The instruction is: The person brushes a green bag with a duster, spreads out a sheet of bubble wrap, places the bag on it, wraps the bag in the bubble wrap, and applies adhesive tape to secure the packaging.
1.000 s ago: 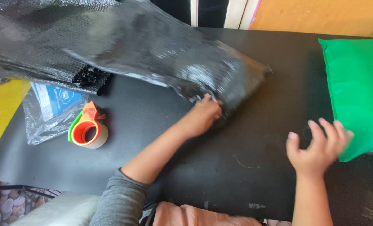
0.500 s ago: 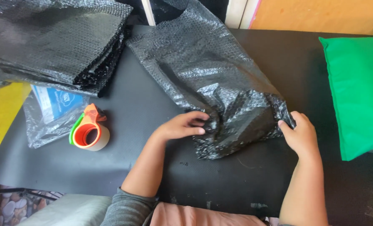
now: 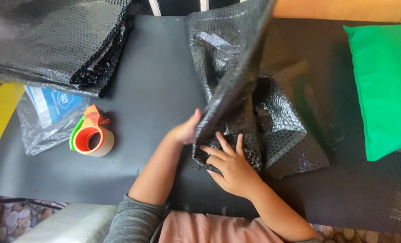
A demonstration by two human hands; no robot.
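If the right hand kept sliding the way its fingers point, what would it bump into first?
The right hand already lies on the black bubble-wrap bag, fingers pointing up and left. Going on, it would probably press into the bag's raised fold, where the left hand grips.

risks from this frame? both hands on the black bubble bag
1. The left hand holds only the edge of the black bubble bag, which stands lifted; a light grip could let it flop shut on the right hand at its mouth.
2. The bag hides the table behind it, so the green cushion close by could get swept.
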